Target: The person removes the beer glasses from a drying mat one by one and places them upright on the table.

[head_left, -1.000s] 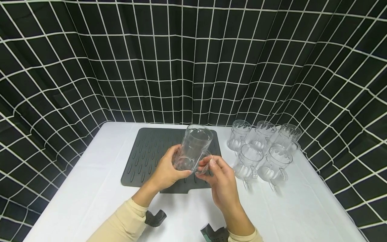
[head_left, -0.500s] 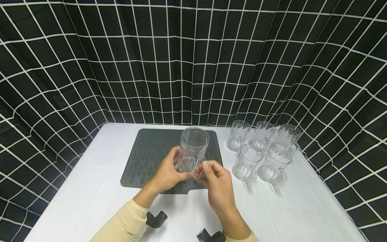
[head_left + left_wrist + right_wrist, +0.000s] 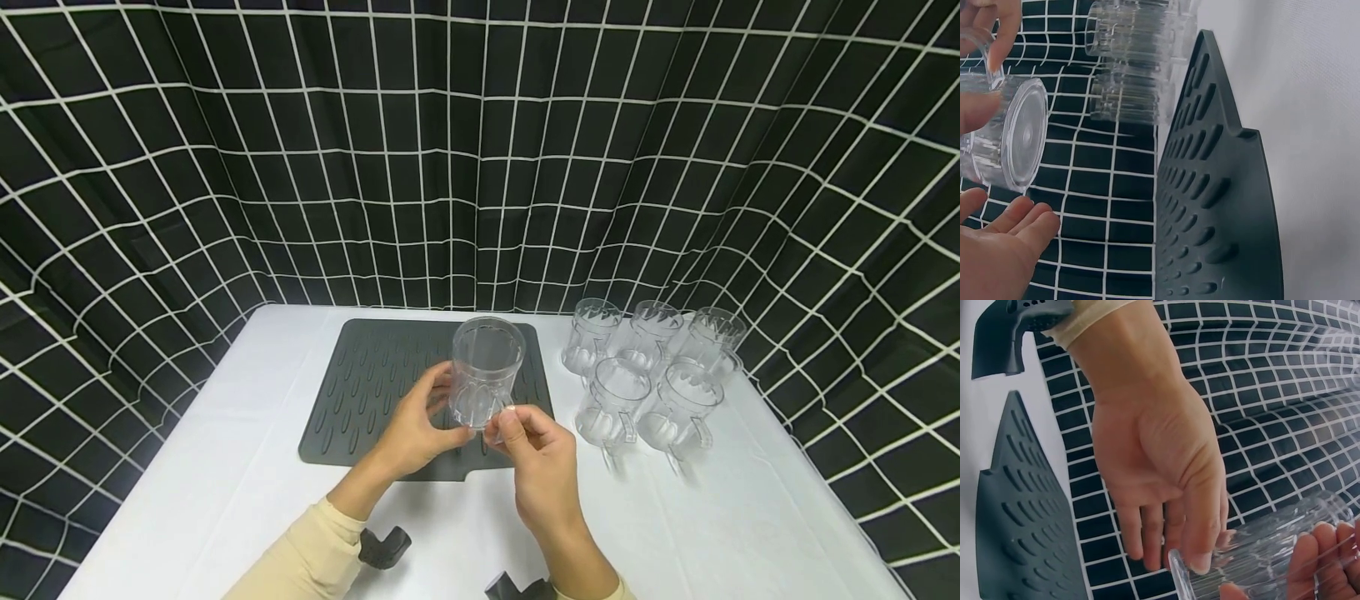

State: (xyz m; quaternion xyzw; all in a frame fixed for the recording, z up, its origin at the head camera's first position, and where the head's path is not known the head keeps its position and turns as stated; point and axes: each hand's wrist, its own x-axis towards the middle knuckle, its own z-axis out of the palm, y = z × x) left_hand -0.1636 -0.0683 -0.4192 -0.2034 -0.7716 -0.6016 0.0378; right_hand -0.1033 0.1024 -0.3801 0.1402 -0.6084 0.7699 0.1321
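In the head view, a clear ribbed mug is held up over the grey mat, its mouth upward and leaning away. My right hand pinches its handle between thumb and fingers. On the mug's left side, my left hand is spread in a loose cup, thumb near the base. The left wrist view has the mug's round base facing sideways, the left fingers extended just below it. In the right wrist view, the right thumb lies at the mug.
Several more clear mugs stand upright in two rows on the white tablecloth, right of the mat. A black curtain with white grid lines surrounds the table at the back and sides. Dark mounts sit at the wrists.
The mug has turned and become more upright since a second ago. Over the last half second it shifted slightly right, and the left fingers stand farther from its side.
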